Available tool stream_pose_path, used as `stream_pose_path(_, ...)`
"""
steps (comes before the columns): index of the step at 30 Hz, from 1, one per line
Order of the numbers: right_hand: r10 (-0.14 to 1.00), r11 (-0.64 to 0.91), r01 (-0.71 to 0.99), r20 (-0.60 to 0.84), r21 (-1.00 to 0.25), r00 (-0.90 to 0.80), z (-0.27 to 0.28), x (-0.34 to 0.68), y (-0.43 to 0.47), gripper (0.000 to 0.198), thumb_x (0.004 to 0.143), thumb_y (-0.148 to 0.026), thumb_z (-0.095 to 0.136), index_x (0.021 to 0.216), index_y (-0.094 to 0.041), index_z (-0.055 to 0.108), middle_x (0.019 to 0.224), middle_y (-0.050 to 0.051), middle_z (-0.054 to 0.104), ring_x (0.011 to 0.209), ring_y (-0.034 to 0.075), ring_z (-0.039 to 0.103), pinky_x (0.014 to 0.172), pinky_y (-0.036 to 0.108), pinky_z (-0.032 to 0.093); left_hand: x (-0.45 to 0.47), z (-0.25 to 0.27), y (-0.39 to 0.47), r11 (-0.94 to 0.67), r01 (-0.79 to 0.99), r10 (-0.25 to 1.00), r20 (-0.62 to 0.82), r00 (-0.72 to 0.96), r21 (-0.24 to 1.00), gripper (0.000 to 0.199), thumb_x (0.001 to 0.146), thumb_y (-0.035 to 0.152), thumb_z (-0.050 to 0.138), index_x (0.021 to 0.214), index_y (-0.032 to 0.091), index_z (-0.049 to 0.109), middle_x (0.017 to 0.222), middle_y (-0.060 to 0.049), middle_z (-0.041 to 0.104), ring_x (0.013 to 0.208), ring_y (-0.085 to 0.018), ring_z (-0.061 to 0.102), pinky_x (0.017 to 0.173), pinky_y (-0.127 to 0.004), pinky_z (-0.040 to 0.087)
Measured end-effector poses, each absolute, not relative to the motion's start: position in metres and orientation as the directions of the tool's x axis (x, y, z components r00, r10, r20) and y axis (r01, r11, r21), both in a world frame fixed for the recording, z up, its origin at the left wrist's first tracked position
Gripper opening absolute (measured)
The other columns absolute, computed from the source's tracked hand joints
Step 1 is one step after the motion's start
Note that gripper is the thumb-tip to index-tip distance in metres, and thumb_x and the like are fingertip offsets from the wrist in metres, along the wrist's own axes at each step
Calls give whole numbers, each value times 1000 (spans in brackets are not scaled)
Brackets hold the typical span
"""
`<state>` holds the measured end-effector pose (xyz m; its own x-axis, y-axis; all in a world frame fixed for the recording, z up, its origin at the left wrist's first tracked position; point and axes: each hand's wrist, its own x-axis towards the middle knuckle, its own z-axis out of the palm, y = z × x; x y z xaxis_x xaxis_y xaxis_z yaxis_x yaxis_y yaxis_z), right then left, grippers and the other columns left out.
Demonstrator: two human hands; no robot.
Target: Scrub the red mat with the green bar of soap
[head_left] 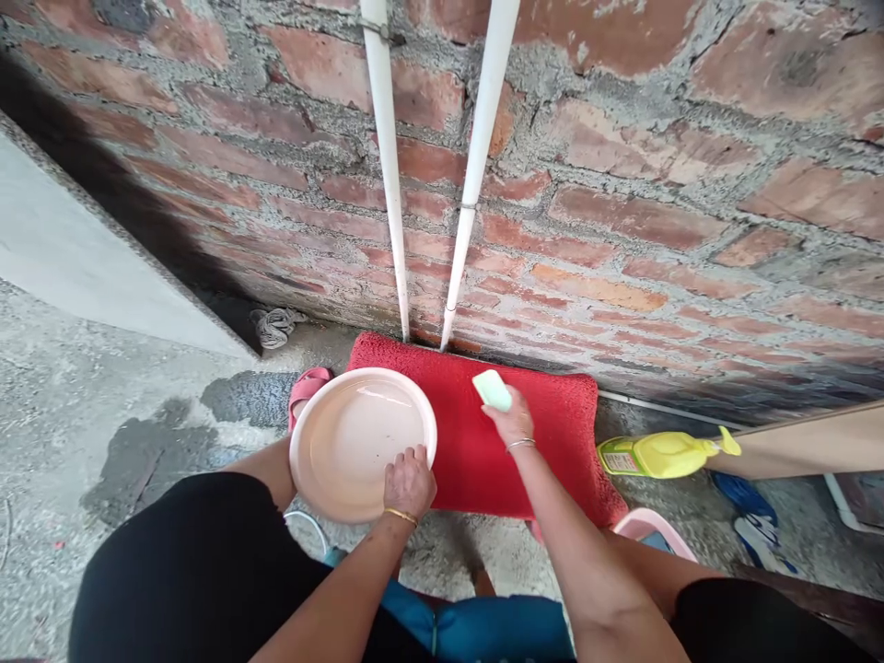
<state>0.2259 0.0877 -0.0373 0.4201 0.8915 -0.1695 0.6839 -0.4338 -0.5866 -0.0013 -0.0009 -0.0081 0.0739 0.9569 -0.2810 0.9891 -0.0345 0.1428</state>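
Left hand (409, 481) grips the near rim of a round pale-pink plastic basin (352, 442); just beside it, right hand (512, 422) clamps a mint-green soap bar (492, 389) over a red shaggy mat (552, 424).

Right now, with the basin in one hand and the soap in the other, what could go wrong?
1. The left hand holds the pink basin only at its rim; the water inside could tip out.
2. The green soap bar sits at the right hand's fingertips; if wet, it may slip onto the red mat.
3. The concrete floor shows wet patches, possibly slippery.
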Motion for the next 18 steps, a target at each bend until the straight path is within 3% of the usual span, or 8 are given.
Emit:
stream_pose_path(5, 950, -278, 799, -275, -534, 147, -29, 135, 113, 68, 65, -43, 71, 126, -33, 44, 114, 2, 54, 93, 19, 57, 77, 28, 43, -1, -6, 0, -22, 989, 949, -309, 68, 149, 26, 80, 19, 41, 101, 17, 56, 93, -11, 58, 88, -23, 54, 74, -36, 39)
stream_pose_path(9, 948, -231, 863, -305, -449, 95, -29, 148, 113, 68, 65, -42, 71, 127, -33, 44, 112, 2, 53, 92, 20, 57, 78, 29, 42, -2, -6, 0, -28, 989, 950, -303, 72, 146, 24, 80, 19, 42, 100, 16, 56, 92, -12, 58, 87, -23, 54, 74, -35, 39)
stream_pose_path(13, 917, -392, 797, -262, -459, 300, -35, 230, 85, 69, 63, -41, 71, 126, -33, 45, 114, 2, 54, 91, 18, 58, 77, 27, 43, -2, -4, 1, -31, 989, 949, -308, 74, 142, 23, 80, 21, 45, 100, 17, 54, 92, -11, 58, 87, -23, 54, 73, -35, 38)
stream_pose_path(18, 736, -626, 581, -147, -520, 661, -44, 354, 25, 69, 63, -47, 63, 124, -19, 45, 101, 7, 60, 85, 23, 60, 71, 32, 46, -1, -1, 2, -34, 991, 948, -309, 72, 130, 21, 79, 22, 45, 98, 17, 53, 92, -10, 58, 88, -23, 55, 72, -34, 38)
